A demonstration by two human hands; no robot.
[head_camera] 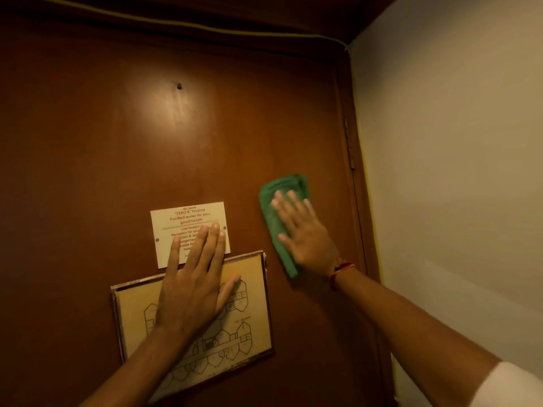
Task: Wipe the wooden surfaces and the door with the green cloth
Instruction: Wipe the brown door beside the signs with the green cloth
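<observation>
Flatly, right hand (305,239) presses green cloth (279,212) against door (102,142), fingers spread; left hand (194,283) open

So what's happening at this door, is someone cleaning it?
Yes. A person is wiping the brown wooden door with a green cloth. The right hand presses the cloth flat against the door's right side, near the hinge edge. The left hand lies flat across the small printed notice and the framed floor plan below it, with nothing in it. The blurred right hand suggests it is moving.
</observation>
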